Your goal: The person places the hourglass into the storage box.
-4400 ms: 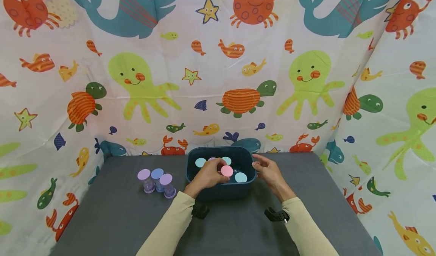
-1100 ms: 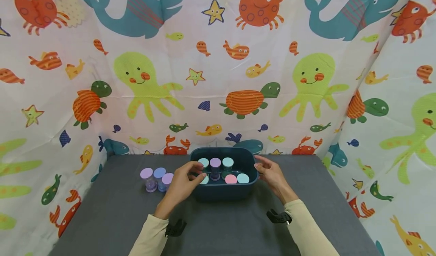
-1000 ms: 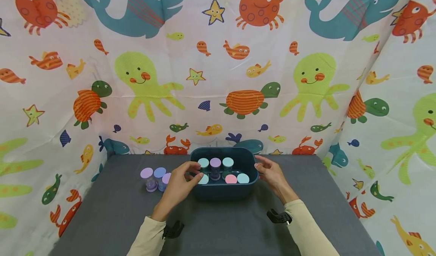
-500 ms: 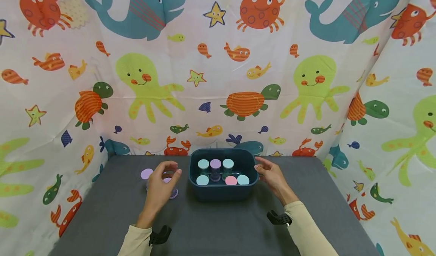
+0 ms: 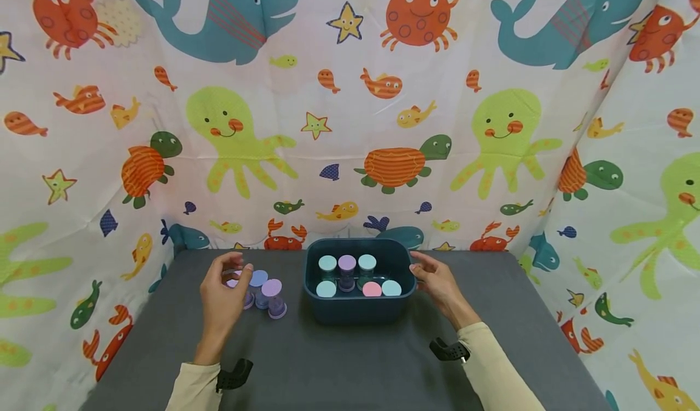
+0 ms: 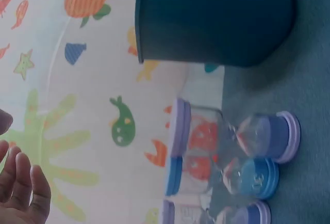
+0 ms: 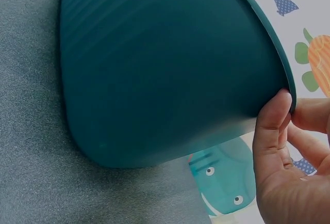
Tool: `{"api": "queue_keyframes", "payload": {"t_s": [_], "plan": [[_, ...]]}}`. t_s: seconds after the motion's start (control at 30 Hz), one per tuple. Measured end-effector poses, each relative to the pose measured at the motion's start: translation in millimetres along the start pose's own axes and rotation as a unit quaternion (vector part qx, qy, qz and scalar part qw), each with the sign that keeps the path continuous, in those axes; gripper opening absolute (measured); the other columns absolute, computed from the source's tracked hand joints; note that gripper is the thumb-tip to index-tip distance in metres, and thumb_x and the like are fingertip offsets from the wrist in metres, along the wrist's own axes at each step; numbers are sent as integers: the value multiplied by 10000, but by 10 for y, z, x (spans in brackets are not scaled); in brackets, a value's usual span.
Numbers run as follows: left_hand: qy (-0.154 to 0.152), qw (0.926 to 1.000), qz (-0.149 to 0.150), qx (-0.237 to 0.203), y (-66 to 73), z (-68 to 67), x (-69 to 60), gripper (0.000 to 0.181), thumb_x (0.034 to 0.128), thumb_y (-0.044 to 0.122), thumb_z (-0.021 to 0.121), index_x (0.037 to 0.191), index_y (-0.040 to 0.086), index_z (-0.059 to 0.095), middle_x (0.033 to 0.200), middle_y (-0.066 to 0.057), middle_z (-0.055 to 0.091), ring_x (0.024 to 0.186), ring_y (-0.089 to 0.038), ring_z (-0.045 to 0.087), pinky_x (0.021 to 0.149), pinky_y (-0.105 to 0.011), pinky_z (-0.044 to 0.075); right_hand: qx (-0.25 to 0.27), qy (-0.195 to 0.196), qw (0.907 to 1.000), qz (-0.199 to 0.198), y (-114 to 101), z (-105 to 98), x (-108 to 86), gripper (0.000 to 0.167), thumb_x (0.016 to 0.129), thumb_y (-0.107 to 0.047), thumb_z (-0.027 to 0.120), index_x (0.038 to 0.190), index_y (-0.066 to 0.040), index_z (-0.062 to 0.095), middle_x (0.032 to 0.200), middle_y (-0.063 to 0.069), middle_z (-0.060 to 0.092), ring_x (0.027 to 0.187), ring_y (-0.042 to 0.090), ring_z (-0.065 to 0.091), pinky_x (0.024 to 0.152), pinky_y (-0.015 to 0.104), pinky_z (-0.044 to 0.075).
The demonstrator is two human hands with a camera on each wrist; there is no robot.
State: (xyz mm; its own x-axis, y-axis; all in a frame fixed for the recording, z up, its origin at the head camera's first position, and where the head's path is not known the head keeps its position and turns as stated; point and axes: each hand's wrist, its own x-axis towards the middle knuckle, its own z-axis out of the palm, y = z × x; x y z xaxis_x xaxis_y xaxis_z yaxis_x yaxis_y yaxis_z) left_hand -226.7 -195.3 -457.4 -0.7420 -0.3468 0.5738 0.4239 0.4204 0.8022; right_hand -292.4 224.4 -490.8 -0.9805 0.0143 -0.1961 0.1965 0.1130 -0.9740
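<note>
My left hand point(image 5: 221, 292) hovers by the leftmost lavender-capped sand timer point(image 5: 233, 281), partly covering it, its fingers loosely bent around nothing. In the left wrist view its fingers point(image 6: 38, 193) stand apart from the timers. Beside that timer stand a blue-capped sand timer point(image 5: 259, 280) and another lavender-capped sand timer point(image 5: 273, 289), all upright. A dark teal bin point(image 5: 355, 310) holds several sand timers with mint, lavender and pink caps, such as a pink-capped sand timer point(image 5: 372, 289). My right hand point(image 5: 439, 283) pinches the bin's right rim between thumb and index finger.
A grey cloth-covered table point(image 5: 350, 368) lies under everything. Behind and to the sides hangs a white curtain point(image 5: 328, 143) printed with sea animals. The bin's walls rise around the timers inside, and its back right corner shows bare floor.
The pink-capped timer that my left hand held has been let go inside the bin. That hand has since moved left to the timers on the table. My right hand stays at the rim.
</note>
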Motion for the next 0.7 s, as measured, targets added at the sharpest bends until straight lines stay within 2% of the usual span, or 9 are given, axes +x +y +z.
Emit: {"api": "queue_keyframes", "payload": {"t_s": [0.03,0.17,0.37,0.47,0.6,0.7], "plan": [[32,10000,-18,45,-72,-13,13,306,863,47,725,1157,14,646,1004,-118,640,885,-105,567,746,-114,476,-1,-2,10000,-13,-7,-3,2,440,996,-173,570,1431,-165,506,1161,183,580,1006,277,582,775,290,549],[112,9994,-90,315,-155,-69,38,317,876,61,712,1174,3,625,1046,-130,626,937,-118,548,775,-157,469,-19,36,10000,0,-22,-9,9,440,996,-169,569,1432,-163,505,1148,169,583,981,248,581,767,290,541],[305,9963,-219,772,-325,-162,53,380,863,64,722,1217,1,595,1131,-140,589,1015,-116,500,830,-179,407,-37,29,10000,-26,-19,-6,17,434,993,-180,578,1423,-172,515,1055,69,602,928,190,576,753,286,536],[393,9941,-424,922,-411,-213,52,454,855,83,731,1269,6,562,1210,-157,546,1086,-139,472,885,-198,374,-42,39,10000,-47,-16,-4,13,427,992,-186,580,1416,-176,522,1057,69,603,929,195,572,755,289,537],[362,9907,-889,961,-536,-284,47,582,864,130,729,1378,41,472,1336,-155,462,1235,-232,428,1019,-367,374,-91,54,9999,7,-3,-4,3,427,996,-184,572,1420,-188,517,1092,90,597,954,210,575,783,292,542],[259,9881,-1198,935,-627,-324,59,675,872,165,729,1451,80,394,1416,-153,415,1329,-289,382,1075,-510,351,-109,40,9999,37,-2,-7,4,429,999,-188,568,1423,-200,512,1097,83,592,973,213,570,799,298,543]]}}
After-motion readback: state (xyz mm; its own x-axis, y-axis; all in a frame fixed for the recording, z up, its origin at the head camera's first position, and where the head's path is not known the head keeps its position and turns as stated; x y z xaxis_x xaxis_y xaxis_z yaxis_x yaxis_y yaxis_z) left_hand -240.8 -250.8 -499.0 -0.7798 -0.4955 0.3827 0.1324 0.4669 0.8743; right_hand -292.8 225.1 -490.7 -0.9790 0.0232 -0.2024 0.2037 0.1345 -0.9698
